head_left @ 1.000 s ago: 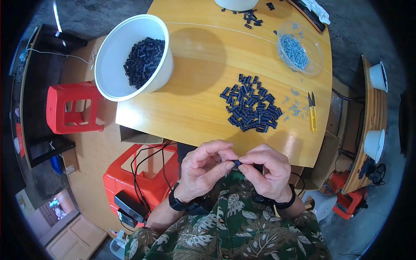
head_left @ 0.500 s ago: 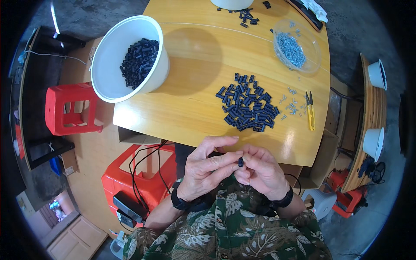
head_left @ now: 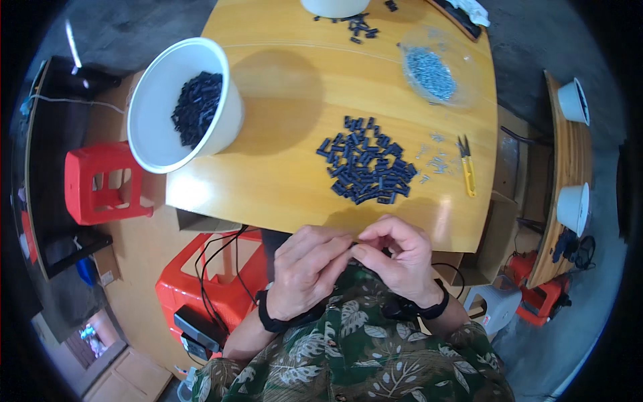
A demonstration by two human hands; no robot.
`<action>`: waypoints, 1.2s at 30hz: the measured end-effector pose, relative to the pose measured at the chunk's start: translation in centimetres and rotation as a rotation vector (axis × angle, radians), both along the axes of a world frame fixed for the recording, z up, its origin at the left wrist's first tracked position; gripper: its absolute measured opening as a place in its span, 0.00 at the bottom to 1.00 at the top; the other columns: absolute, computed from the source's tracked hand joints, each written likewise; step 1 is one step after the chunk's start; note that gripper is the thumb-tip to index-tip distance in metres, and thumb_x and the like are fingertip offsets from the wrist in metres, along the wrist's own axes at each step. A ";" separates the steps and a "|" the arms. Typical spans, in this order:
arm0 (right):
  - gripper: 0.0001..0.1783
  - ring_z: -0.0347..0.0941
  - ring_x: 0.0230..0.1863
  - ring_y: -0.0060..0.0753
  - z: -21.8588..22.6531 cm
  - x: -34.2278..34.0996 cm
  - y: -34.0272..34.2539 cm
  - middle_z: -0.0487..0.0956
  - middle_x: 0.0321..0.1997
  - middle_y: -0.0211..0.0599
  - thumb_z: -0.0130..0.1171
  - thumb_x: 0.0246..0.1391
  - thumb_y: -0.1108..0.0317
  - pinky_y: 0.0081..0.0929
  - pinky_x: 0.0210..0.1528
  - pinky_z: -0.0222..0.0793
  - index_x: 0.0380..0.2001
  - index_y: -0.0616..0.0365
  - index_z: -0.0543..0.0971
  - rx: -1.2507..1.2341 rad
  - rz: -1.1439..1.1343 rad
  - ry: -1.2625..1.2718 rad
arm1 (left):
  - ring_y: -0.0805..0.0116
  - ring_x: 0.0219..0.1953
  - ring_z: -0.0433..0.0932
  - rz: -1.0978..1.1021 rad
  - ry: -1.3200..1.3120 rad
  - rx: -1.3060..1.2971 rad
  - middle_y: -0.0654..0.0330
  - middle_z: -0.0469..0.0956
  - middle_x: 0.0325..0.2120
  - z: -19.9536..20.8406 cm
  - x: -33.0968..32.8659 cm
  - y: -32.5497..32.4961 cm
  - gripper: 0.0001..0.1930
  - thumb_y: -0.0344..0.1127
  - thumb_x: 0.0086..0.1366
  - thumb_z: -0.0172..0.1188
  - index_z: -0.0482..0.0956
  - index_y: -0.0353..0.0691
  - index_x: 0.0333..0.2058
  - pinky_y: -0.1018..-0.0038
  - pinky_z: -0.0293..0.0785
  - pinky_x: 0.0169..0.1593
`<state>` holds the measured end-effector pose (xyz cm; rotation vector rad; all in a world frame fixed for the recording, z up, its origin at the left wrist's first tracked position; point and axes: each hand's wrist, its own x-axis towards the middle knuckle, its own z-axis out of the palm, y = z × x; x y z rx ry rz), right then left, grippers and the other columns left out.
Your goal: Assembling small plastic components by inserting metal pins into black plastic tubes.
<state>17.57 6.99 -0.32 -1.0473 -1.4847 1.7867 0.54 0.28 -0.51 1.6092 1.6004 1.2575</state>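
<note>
My left hand (head_left: 309,269) and my right hand (head_left: 400,260) meet at the table's near edge, their fingertips pinched together. Between them is a small black plastic part (head_left: 353,244), mostly covered by the fingers. Just beyond my hands, a heap of similar black parts (head_left: 368,167) lies on the yellow wooden table (head_left: 281,194). Small silvery screw-like pieces (head_left: 439,163) are scattered right of the heap. Beside these rest yellow-handled thread snips (head_left: 469,171), blades pointing away. A clear shallow container (head_left: 462,84) farther back holds many more silvery pieces.
A large white bucket (head_left: 231,124) with black parts stands at the table's left. Another white container (head_left: 335,7) is at the far edge. Red stools (head_left: 171,285) and black cables (head_left: 207,268) sit at left; white tubs (head_left: 573,208) stand on a bench at right.
My fingertips have shifted slightly left and closed over the black part, which showed more plainly before. My right index finger is more arched. The whole view has shifted a little.
</note>
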 end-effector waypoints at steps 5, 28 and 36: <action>0.06 0.76 0.25 0.25 0.4 -0.4 0.4 0.77 0.28 0.33 0.66 0.56 0.76 0.22 0.27 0.71 0.35 0.62 0.79 0.270 0.043 -0.147 | 0.57 0.34 0.81 0.054 0.013 -0.056 0.54 0.82 0.33 -0.8 0.3 -0.3 0.13 0.22 0.51 0.70 0.84 0.35 0.37 0.68 0.77 0.39; 0.08 0.75 0.29 0.32 -2.9 5.4 6.2 0.75 0.33 0.37 0.65 0.50 0.83 0.25 0.29 0.71 0.34 0.61 0.82 0.681 -0.241 -0.555 | 0.63 0.32 0.81 0.017 -0.117 -0.164 0.56 0.83 0.30 -1.0 0.4 0.5 0.07 0.22 0.55 0.70 0.84 0.33 0.34 0.73 0.75 0.38; 0.07 0.76 0.32 0.40 -3.1 5.2 6.6 0.75 0.33 0.40 0.66 0.48 0.80 0.30 0.33 0.72 0.31 0.61 0.79 0.854 -0.145 -0.721 | 0.63 0.32 0.80 0.017 -0.106 -0.174 0.56 0.82 0.30 -0.9 0.3 0.5 0.08 0.22 0.54 0.70 0.84 0.33 0.34 0.72 0.75 0.38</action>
